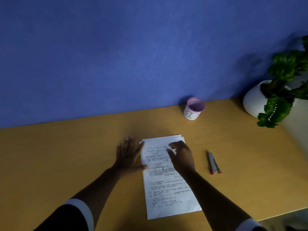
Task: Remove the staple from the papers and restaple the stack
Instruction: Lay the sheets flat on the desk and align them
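Note:
A stack of white papers (168,194) with handwritten notes lies on the wooden desk (66,155), its sheets slightly fanned at the top right corner. My left hand (128,155) rests flat with spread fingers against the stack's upper left edge. My right hand (181,155) hovers over or rests on the upper right part of the papers, fingers loosely curled, holding nothing that I can see. A small silver stapler (214,163) with red ends lies on the desk to the right of the papers. No staple is visible.
A small pink-rimmed cup (194,108) labelled "BIN" stands by the blue wall behind the papers. A white pot (253,100) with a green plant sits at the back right. The desk's front edge runs at the lower right.

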Tool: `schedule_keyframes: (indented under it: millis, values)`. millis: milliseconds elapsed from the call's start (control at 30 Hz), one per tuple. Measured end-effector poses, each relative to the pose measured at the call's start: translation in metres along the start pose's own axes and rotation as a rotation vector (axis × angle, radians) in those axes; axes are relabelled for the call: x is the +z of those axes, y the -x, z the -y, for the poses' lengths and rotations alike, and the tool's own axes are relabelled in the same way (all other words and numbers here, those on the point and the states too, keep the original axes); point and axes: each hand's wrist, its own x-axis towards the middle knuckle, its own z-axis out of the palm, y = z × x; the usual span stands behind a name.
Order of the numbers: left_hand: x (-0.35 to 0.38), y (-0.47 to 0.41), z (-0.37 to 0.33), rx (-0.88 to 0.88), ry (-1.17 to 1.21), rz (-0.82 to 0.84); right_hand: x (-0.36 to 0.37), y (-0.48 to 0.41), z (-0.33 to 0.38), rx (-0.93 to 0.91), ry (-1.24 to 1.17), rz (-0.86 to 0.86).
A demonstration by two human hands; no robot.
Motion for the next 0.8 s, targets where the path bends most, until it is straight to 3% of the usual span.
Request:
schedule_keyframes:
  millis: [100, 267, 500, 800]
  values:
    - [0.002, -0.001, 0.0, 0.01, -0.002, -0.011, 0.028, -0.012, 0.029, -0.04, 0.024, 0.145]
    - [0.002, 0.0, -0.002, 0.011, -0.02, -0.033, 0.058, -0.024, 0.043, -0.049, 0.137, 0.242]
    - [0.005, -0.003, -0.003, -0.013, -0.027, -0.023, 0.069, -0.031, 0.047, -0.153, 0.358, 0.239]
    - [0.002, -0.002, -0.003, 0.005, -0.044, -0.027, 0.072, -0.038, 0.049, -0.211, 0.395, 0.243]
